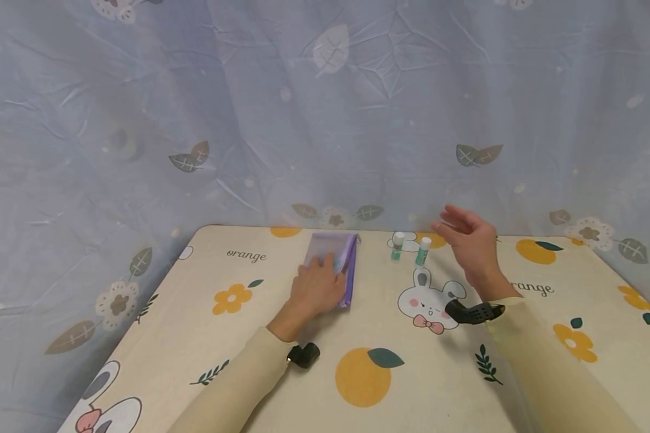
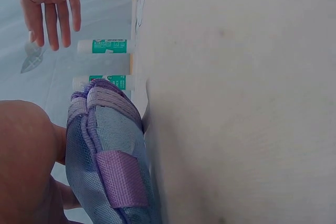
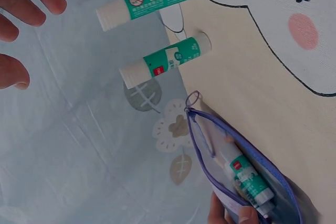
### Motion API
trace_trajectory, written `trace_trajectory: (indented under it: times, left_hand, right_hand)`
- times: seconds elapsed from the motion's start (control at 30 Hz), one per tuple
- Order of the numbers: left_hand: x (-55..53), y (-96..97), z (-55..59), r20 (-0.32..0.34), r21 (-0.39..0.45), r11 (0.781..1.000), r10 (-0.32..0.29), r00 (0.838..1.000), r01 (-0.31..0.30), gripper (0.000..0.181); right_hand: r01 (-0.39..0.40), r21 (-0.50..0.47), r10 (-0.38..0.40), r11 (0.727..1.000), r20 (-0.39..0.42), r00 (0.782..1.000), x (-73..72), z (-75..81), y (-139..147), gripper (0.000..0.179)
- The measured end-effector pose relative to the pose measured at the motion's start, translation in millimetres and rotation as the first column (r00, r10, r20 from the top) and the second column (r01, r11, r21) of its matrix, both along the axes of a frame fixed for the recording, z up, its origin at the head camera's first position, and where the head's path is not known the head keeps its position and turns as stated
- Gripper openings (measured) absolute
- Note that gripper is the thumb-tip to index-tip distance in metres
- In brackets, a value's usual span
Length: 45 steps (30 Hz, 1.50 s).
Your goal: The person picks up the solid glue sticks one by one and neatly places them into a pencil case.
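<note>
A purple-edged mesh zip pouch [image 1: 325, 242] lies on the table, its zipped side gaping toward the right. My left hand [image 1: 318, 287] holds it by the upper wall, with the thumb at the edge of the opening. Inside the pouch, a green and white glue stick [image 3: 248, 177] shows in the right wrist view. Two more glue sticks with white caps, a left one [image 1: 398, 246] and a right one [image 1: 423, 251], stand upright beyond the pouch's right side. Right of them my right hand [image 1: 472, 249] is raised, holding nothing, its fingers extended and apart from the sticks.
A pale tablecloth [image 1: 281, 385] printed with oranges, flowers and rabbits covers the table. Behind the table's far edge hangs a grey-blue curtain [image 1: 325, 120] with leaf prints, close behind the glue sticks. Each wrist carries a dark strapped camera mount [image 1: 473, 312].
</note>
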<state>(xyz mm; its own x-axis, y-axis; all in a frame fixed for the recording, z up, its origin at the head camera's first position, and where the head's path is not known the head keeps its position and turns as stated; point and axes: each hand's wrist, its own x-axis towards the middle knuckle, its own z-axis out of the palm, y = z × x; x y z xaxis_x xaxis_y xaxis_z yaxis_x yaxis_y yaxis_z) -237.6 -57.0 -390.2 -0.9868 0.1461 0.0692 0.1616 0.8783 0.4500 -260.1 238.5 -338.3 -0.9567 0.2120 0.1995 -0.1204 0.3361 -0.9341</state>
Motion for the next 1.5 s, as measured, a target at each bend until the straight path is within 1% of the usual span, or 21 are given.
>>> trace_trajectory:
  times: [0.23, 0.37, 0.63, 0.77, 0.93, 1.23, 1.5]
  left_hand:
    - [-0.2, 0.2, -0.4, -0.003, -0.004, 1.0, -0.003, 1.0, 0.003, 0.058]
    - [-0.4, -0.2, -0.9, -0.001, -0.001, 1.0, -0.001, 1.0, 0.001, 0.058]
    - [-0.8, 0.0, -1.5, 0.002, -0.003, 1.0, -0.003, 1.0, 0.003, 0.058]
    - [-0.7, 0.2, -1.2, 0.003, -0.003, 1.0, -0.004, 1.0, 0.004, 0.059]
    - [-0.2, 0.1, -0.8, 0.004, 0.003, 1.0, -0.007, 1.0, 0.007, 0.059]
    - [0.5, -0.2, -0.8, 0.003, 0.005, 1.0, -0.009, 1.0, 0.009, 0.059]
    - [0.1, 0.3, -1.2, 0.002, -0.005, 1.0, -0.007, 1.0, 0.007, 0.058]
  right_hand:
    - [-0.002, -0.055, 0.004, 0.999, 0.032, 0.999, -5.1, -8.0, -3.3, 0.067]
    - [0.0, -0.07, 0.004, 0.998, 0.057, 0.998, -7.6, -13.0, -5.8, 0.066]
    - [-0.011, -0.062, 0.017, 0.998, 0.097, 0.995, -10.0, -21.4, -9.4, 0.067]
    - [-0.008, -0.057, 0.014, 0.998, 0.109, 0.994, -11.1, -25.9, -10.9, 0.063]
    - [0.009, -0.037, -0.004, 0.999, 0.137, 0.991, -12.5, -30.5, -13.8, 0.058]
    - [0.045, 0.005, -0.045, 0.999, 0.187, 0.981, -15.9, -39.3, -16.6, 0.054]
    - [0.066, 0.031, -0.071, 0.997, 0.201, 0.977, -19.5, -49.1, -19.2, 0.048]
